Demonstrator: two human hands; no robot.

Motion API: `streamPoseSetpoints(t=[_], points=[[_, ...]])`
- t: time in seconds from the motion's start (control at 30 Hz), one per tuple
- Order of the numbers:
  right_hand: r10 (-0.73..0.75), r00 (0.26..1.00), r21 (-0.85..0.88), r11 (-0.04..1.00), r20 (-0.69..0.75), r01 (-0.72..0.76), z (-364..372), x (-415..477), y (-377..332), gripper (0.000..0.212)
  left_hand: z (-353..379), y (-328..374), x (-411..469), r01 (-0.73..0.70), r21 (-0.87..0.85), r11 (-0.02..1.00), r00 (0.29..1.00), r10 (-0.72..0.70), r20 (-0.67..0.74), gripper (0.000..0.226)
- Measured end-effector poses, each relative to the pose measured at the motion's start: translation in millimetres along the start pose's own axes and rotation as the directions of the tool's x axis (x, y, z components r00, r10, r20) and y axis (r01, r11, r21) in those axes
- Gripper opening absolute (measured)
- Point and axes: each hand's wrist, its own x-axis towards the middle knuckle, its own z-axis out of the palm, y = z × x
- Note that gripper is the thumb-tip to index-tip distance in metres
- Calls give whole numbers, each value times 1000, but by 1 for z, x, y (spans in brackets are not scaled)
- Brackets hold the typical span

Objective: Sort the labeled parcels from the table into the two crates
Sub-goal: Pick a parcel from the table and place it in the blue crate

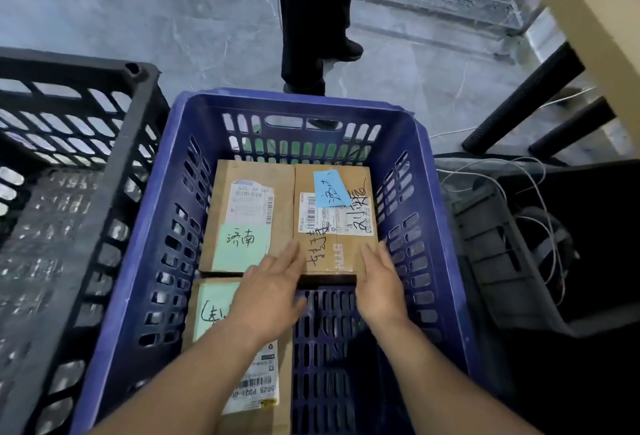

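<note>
Near parcel point(263, 382) lies under the left forearm in the blue crate point(440, 261). Left hand point(273, 285) and right hand point(379, 282), fingers straight and slightly apart, touch the near edge of the blue-note parcel point(332, 226); the far green-note parcel point(249, 212) lies just left of the left fingertips.

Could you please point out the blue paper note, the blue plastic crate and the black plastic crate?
Blue paper note point(330, 188): head view, centre of the sheet.
Blue slatted plastic crate point(242, 102): head view, far rim.
Black slatted plastic crate point(69, 69): head view, far rim.
</note>
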Motion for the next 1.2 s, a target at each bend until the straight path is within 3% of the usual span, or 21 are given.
streamPoseSetpoints(t=[0.1,0.2,0.53,0.8,1.1,1.2], points=[[37,994,-167,986,100,-19,0,3,-2,74,-4,-3,-1,29,-14,999,1000,-29,4,69],[43,991,-336,942,127,2,-7,-12,-16,79,-19,-6,-16,57,-21,998,998,-57,-20,65],[-97,995,-446,891,-6,84,-105,-173,-78,67,-131,40,-128,17,112,994,990,-1,-139,67],[-202,955,-480,874,-216,77,-177,-321,-92,58,-179,105,-230,-80,141,987,977,106,-186,68],[-214,812,-416,909,-544,-39,-242,-435,-60,41,-206,210,-291,-277,155,948,912,310,-267,71],[-211,766,-415,906,-608,-80,-262,-471,-40,46,-201,249,-312,-360,157,920,876,391,-282,72]])
